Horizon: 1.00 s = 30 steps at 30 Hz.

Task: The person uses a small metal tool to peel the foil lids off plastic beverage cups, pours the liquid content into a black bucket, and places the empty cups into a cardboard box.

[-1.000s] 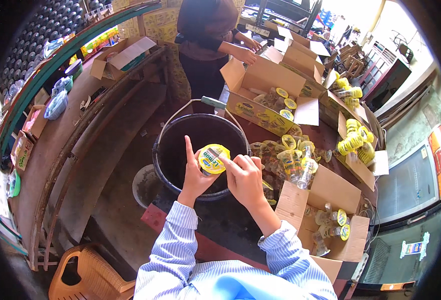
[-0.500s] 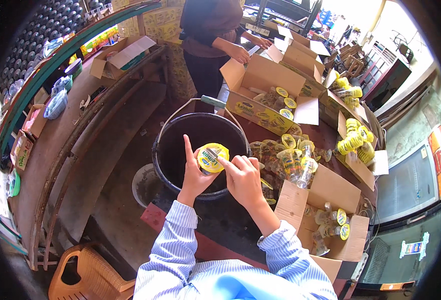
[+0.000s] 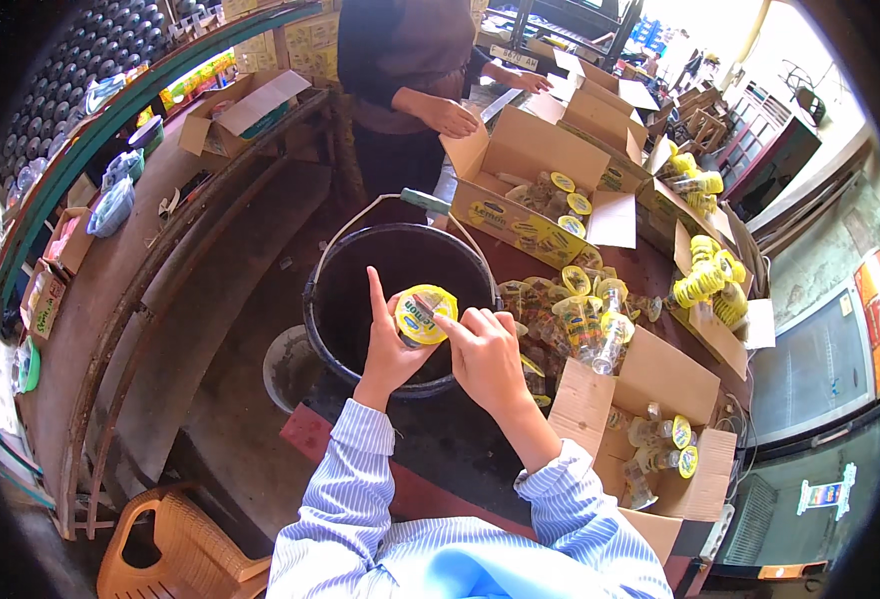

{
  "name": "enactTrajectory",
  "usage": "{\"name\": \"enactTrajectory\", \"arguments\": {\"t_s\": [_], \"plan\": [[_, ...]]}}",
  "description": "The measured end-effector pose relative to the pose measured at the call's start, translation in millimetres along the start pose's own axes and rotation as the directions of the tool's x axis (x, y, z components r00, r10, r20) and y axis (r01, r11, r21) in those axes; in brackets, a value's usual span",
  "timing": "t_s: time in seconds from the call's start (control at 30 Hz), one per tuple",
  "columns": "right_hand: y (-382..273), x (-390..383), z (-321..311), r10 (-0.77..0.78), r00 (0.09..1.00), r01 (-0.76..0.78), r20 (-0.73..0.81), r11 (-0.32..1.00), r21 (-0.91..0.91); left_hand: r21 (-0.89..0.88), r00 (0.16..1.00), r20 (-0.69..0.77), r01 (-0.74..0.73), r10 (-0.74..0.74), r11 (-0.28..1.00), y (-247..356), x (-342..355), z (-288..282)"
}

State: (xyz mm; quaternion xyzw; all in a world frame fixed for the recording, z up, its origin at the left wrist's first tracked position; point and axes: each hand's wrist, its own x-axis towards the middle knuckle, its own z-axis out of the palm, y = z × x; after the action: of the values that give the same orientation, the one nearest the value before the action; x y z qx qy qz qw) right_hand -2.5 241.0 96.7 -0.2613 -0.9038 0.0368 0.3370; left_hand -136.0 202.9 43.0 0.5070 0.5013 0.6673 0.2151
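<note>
The room is bordered on the left by a curved bench, and a strip of floor is left between its edge and the bucket. On the right, the space is walled by a glass-fronted cabinet. The cup is held by the left hand above the near part of the bucket's mouth, within the rim as seen from above; its yellow lid is turned up toward the camera. It is gripped from the left, while that hand's index finger is pointed away from it. The lid's right side is met by the index finger of the right hand, whose other fingers are curled; whether anything is pinched in them cannot be told. Beyond the hands, open room is left over the dark mouth as far as the back rim, above which the raised handle is arched. On the right, room is narrowed by the pile of cups, heaped just beside the rim, and by the near box, whose flap is spread close to the right forearm. Behind the pile, the far box is stood open, with a co-worker's hand near its left flap.
</note>
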Motion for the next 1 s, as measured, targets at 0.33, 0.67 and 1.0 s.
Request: {"name": "enactTrajectory", "arguments": {"t_s": [0.33, 0.67, 1.0], "plan": [[1.7, 2.9, -2.7, -0.008, 1.0, 0.008, 0.03, 1.0, 0.001, 0.021, 1.0, -0.011, -0.006, 0.007, 1.0, -2.3, -0.3, 1.0], [4.5, 6.5, -8.1, -0.023, 0.996, 0.024, 0.088, 1.0, -0.012, -0.024, 0.999, 0.023, 0.038, -0.037, 0.999, 1.6, -0.7, 2.0], [8.0, 2.4, -3.5, -0.046, 0.994, 0.046, 0.095, 0.999, -0.003, 0.04, 1.0, -0.024, -0.003, 0.004, 0.999, 0.1, 0.7, 2.1]]}}
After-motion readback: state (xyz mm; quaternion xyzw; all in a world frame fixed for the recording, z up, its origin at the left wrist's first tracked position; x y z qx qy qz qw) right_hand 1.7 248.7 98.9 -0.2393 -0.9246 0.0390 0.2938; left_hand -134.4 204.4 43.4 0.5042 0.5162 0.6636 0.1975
